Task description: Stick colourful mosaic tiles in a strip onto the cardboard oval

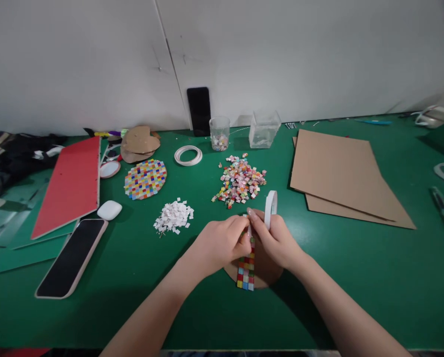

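A round brown cardboard piece (268, 270) lies on the table under both hands, carrying a strip of colourful small square tiles (246, 275). My right hand (279, 243) is closed on a roll of white tape (268, 208), which stands upright between thumb and fingers. Over the upper part of the strip, my left hand (222, 243) is pinched, its fingertips meeting those of the right. Whatever lies between the left fingertips is too small to make out. Just beyond the hands is a pile of multicoloured tiles (240, 181); white squares (174, 216) lie heaped to the left.
A tile-covered disc (146, 179), another tape roll (188, 155) and cardboard cutouts (140, 144) lie back left. Behind the piles stand a clear cup (220, 133) and a clear box (264, 130). Cardboard sheets (337, 173) lie right; a phone (72, 259) and red board (71, 183), left.
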`<state>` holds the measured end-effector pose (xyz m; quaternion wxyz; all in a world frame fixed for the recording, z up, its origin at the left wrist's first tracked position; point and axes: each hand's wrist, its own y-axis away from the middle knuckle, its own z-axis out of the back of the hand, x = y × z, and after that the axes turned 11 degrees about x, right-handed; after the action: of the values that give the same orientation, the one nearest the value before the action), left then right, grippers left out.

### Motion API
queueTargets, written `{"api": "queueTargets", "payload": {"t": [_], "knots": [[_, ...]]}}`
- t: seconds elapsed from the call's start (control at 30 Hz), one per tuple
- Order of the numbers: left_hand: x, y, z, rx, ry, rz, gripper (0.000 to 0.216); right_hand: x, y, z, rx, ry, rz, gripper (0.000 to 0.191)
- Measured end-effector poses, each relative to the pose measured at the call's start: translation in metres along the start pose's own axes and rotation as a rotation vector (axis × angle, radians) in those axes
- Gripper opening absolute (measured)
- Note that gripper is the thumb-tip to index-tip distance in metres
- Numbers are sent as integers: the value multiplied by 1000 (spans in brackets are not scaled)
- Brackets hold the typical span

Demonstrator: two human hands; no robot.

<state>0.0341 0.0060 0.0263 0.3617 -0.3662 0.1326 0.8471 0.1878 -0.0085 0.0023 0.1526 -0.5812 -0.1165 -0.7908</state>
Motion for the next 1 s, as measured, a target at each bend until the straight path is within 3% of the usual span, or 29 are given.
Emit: {"api": "queueTargets", "payload": {"t": [0.2, 0.4, 0.53, 1.0], "knots": [[9, 5, -3, -14, 252, 86, 13, 1, 0, -1, 39, -63, -62, 37], [14, 7, -7, -43, 395, 126, 17, -4, -1, -2, 33, 308, 33, 26], [15, 6, -10, -45, 458, 140, 22, -6, -2, -6, 28, 401, 35, 28], [12, 5, -9, 78, 823, 207, 21, -2, 0, -12, -79, 370, 54, 31]]}}
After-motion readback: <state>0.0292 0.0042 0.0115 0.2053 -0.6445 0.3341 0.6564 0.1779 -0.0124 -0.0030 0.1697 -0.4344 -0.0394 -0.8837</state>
